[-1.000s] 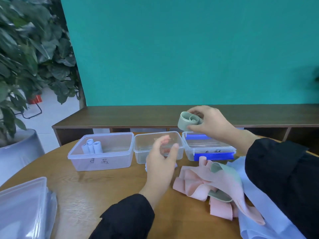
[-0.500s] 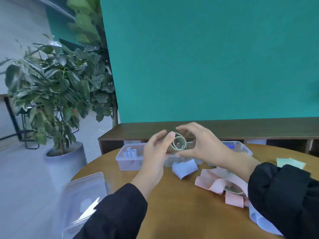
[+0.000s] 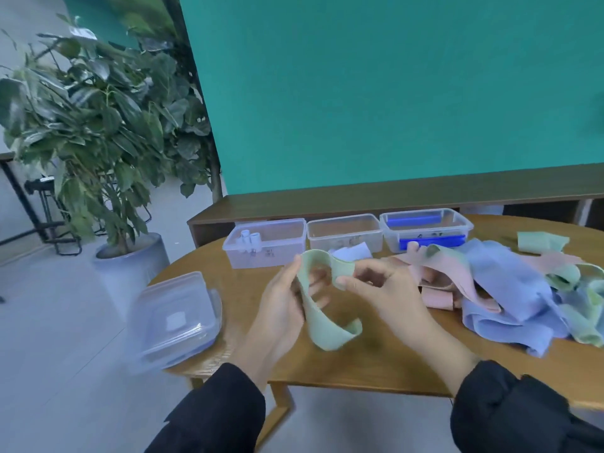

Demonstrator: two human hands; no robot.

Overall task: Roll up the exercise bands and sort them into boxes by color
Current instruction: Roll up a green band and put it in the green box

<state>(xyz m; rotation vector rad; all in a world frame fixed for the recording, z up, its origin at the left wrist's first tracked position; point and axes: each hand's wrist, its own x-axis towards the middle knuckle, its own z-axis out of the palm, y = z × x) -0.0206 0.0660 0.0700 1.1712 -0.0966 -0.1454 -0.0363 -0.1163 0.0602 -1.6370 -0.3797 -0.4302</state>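
Our grip is two-handed on a pale green band [image 3: 322, 317]: the left hand [image 3: 281, 308] curls its fingers round the band's left edge, and the right hand [image 3: 382, 289] pinches the upper end between thumb and forefinger. The band is loose, not rolled; it arches between the hands and hangs in a curl above the near part of the wooden counter [image 3: 376, 361].

Just right of our right hand we see a heap of loose bands [image 3: 510, 289] in pink, blue and green lying on the counter, with a folded green piece [image 3: 539, 241] at its far right.

Along the far edge stand three clear boxes in a row. The left box [image 3: 266, 243] holds a few small white-looking rolls [image 3: 251, 238] (their true colour is hard to tell). The middle box [image 3: 344, 233] is next to it, with a pale band [image 3: 353, 251] lying just in front. The right box [image 3: 425, 228] shows blue inside.

At the near left edge of the counter sits a stack of clear lids [image 3: 176, 318], blurred. Beyond the counter to the left stands a potted plant [image 3: 98, 132], and behind the boxes runs a low wooden shelf [image 3: 392, 197] beneath a teal wall [image 3: 392, 86].
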